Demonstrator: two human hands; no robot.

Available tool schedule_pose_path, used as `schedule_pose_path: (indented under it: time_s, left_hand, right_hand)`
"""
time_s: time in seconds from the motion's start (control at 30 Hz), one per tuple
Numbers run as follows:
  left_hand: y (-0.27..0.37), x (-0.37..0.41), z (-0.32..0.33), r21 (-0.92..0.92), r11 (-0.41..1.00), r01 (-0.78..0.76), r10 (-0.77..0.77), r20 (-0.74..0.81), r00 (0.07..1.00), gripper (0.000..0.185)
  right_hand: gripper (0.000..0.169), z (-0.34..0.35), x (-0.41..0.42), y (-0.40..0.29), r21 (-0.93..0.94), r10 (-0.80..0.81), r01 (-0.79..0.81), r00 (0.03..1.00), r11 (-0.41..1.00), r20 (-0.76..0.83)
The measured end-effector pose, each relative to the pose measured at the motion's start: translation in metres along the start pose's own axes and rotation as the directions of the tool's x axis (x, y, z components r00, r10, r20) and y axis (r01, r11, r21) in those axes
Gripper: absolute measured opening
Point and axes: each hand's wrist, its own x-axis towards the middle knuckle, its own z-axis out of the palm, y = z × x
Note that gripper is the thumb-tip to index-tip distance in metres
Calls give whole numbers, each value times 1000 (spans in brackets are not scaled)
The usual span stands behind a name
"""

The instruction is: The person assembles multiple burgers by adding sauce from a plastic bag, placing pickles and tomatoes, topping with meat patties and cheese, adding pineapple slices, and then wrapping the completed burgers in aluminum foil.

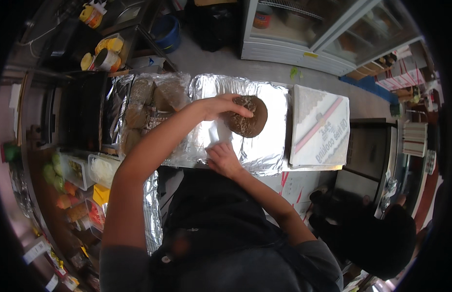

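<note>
My left hand [226,106] grips a round, thick brown piece of food [258,116] with a pale-flecked face, the thumb lying across its top. It is held over a counter covered in shiny aluminium foil [266,157]. Closer to my body, my right hand [223,157] rests at the foil with curled fingers; a blurred, greyish film-like patch lies beside its fingertips, and whether it holds this is unclear. Left of both hands, clear plastic wrap [180,82] covers several brown chunks [141,91], partly hidden by my left forearm.
Right of the foil lies a stack of printed paper packets [319,127]. Food containers [102,169] stand at the left, opened cans [107,60] at the upper left. A blue bucket [165,33] and a glass-door fridge [284,47] stand beyond. A dark-clothed person [379,237] is at the lower right.
</note>
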Motion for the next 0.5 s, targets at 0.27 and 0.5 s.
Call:
schedule_pose_path:
  time_s: [0.27, 0.5]
  left_hand:
    - [-51, 81, -21, 488, 836, 250, -302, 30, 953, 71]
    - [-27, 80, -6, 962, 215, -170, 145, 140, 979, 59]
  right_hand:
    - [17, 6, -10, -4, 170, 152, -136, 985, 976, -86]
    - [10, -48, -1, -13, 245, 379, -308, 860, 919, -340]
